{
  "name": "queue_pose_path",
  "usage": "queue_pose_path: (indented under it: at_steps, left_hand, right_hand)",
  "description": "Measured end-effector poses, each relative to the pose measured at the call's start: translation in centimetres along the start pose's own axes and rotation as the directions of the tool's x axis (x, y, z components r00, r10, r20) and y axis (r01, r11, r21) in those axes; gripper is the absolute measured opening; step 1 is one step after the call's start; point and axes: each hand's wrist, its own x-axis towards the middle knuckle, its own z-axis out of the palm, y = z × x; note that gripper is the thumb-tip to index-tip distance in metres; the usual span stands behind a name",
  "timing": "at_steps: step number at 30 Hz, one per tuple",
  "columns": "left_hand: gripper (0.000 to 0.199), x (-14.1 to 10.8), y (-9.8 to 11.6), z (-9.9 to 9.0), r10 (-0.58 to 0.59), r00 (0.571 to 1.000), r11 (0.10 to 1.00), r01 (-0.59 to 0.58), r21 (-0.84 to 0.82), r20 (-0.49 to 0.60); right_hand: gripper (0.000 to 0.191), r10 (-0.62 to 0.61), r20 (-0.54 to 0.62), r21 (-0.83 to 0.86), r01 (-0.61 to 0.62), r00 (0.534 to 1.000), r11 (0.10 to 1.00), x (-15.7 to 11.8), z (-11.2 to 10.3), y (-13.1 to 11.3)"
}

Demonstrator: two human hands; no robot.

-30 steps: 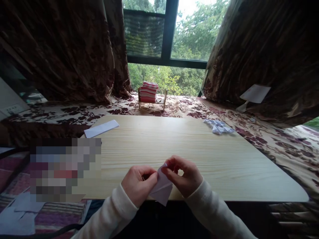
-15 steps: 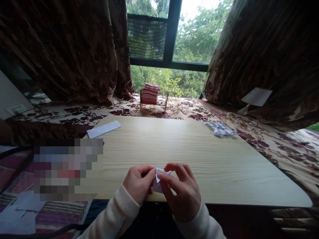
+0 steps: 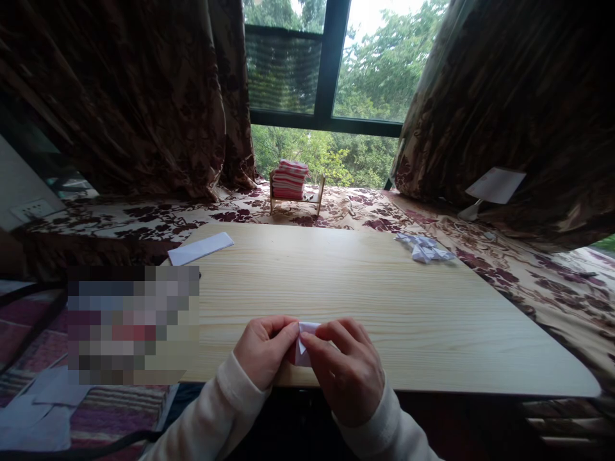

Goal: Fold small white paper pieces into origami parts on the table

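A small piece of folded white paper (image 3: 303,357) is held between my two hands, just above the near edge of the wooden table (image 3: 365,275). My left hand (image 3: 266,349) pinches its left side between thumb and fingers. From the right, my right hand (image 3: 346,362) is closed on the paper, its thumb pressing near the folded flap and its index finger at the upper edge. Part of the paper is hidden behind the fingers.
A white paper strip (image 3: 200,249) lies at the table's far left corner. Several folded paper pieces (image 3: 425,248) are piled far right. Beyond, a small rack (image 3: 312,203) holds pink striped cloths (image 3: 289,179), and a white lamp (image 3: 496,186) stands right. Loose paper sheets (image 3: 38,416) lie lower left.
The fingers of my right hand have closed in on the paper's upper edge, from a more raised position. The paper's flap now sits flatter. My left hand has barely moved.
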Motion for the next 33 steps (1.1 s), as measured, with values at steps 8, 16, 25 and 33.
queue_pose_path:
  at_steps: [8,16,25,33]
  left_hand:
    - [0.031,0.0,0.3,-0.1,0.004,1.0,1.0,-0.005,0.012,0.018]
    - [0.028,-0.4,1.3,0.4,0.013,0.999,0.999,-0.014,-0.035,-0.03]
    - [0.027,-0.5,1.1,0.5,0.07,0.997,0.987,-0.067,0.143,-0.018]
    - [0.023,-1.6,0.9,1.2,0.138,0.986,0.982,-0.124,0.141,-0.089]
  right_hand:
    - [0.021,-0.026,0.013,-0.002,0.026,1.0,1.0,-0.1,0.0,0.0]
    - [0.023,-0.058,0.061,-0.057,0.062,0.996,0.996,-0.1,0.1,-0.2]
    - [0.022,0.102,0.123,0.079,-0.112,0.987,0.991,0.5,-1.1,1.5]
    - [0.018,0.493,0.37,0.478,-0.616,0.787,0.626,0.5,0.8,3.4]
